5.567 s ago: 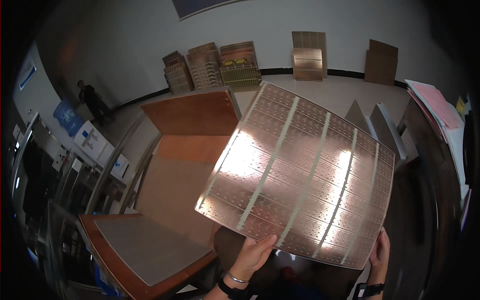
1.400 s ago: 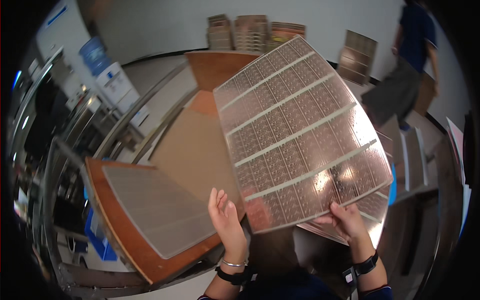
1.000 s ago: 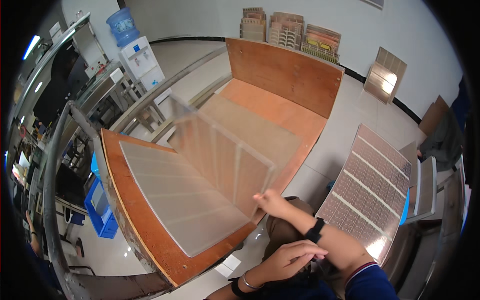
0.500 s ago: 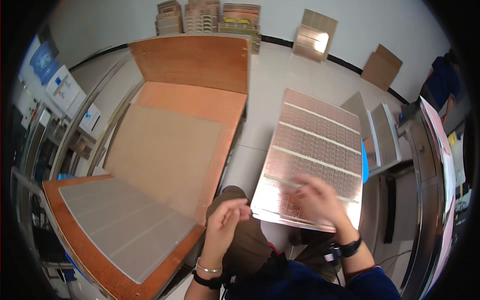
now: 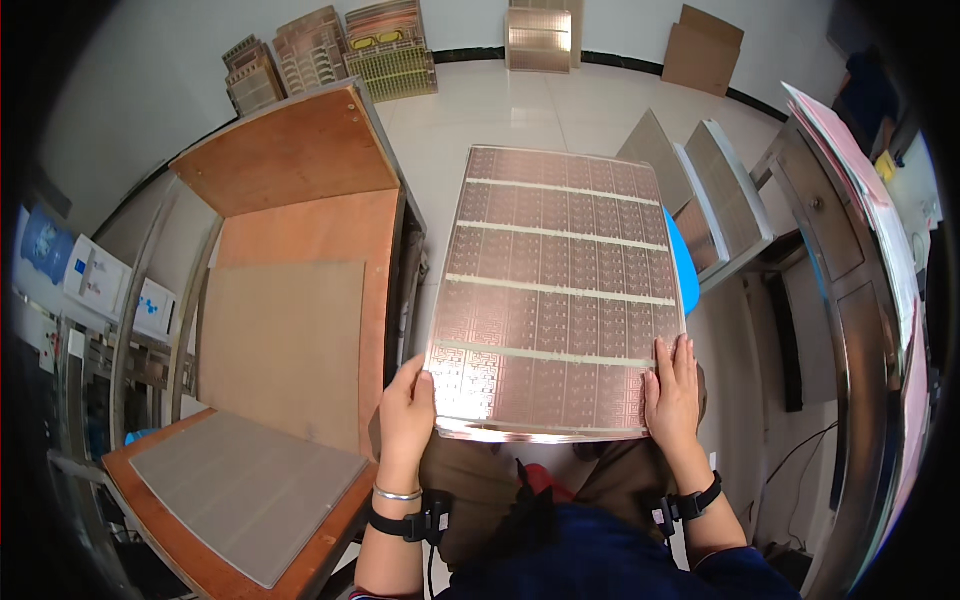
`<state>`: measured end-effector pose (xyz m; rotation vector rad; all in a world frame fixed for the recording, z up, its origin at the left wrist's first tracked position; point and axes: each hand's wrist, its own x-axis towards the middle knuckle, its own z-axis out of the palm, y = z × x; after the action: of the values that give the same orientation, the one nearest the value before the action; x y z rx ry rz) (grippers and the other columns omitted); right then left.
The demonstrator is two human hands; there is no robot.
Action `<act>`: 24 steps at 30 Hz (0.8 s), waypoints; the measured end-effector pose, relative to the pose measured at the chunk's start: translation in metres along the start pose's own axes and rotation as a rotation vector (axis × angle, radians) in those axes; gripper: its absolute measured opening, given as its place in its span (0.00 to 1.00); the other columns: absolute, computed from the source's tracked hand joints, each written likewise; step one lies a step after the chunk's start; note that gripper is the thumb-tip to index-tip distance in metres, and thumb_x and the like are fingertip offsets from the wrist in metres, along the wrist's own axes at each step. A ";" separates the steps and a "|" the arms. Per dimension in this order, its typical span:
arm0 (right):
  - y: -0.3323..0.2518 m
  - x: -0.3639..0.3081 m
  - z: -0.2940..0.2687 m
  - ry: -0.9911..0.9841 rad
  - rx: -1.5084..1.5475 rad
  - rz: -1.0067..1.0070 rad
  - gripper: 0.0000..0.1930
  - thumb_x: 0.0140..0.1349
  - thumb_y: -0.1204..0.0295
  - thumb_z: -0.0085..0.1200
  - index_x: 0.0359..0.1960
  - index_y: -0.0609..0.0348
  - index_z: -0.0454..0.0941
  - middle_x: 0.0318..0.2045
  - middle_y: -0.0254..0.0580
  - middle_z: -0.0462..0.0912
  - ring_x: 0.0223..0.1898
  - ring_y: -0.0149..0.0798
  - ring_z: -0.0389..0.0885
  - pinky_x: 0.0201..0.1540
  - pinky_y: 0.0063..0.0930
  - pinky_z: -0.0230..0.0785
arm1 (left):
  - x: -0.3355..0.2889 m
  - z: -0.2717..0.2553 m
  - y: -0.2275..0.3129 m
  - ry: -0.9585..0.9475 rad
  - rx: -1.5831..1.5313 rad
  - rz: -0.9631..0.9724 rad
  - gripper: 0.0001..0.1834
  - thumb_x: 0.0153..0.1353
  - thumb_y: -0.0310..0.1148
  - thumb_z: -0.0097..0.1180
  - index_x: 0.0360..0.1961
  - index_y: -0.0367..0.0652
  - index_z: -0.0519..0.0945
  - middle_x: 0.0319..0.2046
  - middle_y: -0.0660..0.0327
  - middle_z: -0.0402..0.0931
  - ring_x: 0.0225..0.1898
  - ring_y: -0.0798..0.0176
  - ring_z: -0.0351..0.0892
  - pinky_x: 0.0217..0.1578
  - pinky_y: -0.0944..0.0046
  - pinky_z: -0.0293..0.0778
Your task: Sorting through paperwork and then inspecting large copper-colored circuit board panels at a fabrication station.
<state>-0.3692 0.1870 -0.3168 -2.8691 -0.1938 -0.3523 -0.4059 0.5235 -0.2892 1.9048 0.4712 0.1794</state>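
Both hands are gripping one large copper-coloured panel, a sheet patterned with rows of small circuit blocks and crossed by four pale strips. The left hand is clasping its lower left corner, fingers curled under and thumb lying on top. The right hand is pressing flat on the lower right corner, fingers stretched along the edge. The panel is lying over the person's lap, reaching out above the floor.

To the left, a wooden bench is carrying one tan sheet, and nearer, one grey panel is resting on a second wooden board. Against the far wall, three stacks of panels are standing side by side.
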 end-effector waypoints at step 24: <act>0.024 -0.004 -0.044 -0.146 1.979 0.535 0.24 0.64 0.66 0.51 0.60 0.61 0.64 0.51 0.40 0.76 0.49 0.33 0.76 0.52 0.28 0.69 | -0.048 0.010 0.046 0.026 -1.397 -0.076 0.23 0.67 0.35 0.45 0.62 0.39 0.62 0.57 0.54 0.68 0.57 0.59 0.68 0.60 0.57 0.65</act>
<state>-0.3793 0.1522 -0.2814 -0.8904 0.1613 0.1646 -0.4351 0.4816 -0.2461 0.5163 0.2820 0.3601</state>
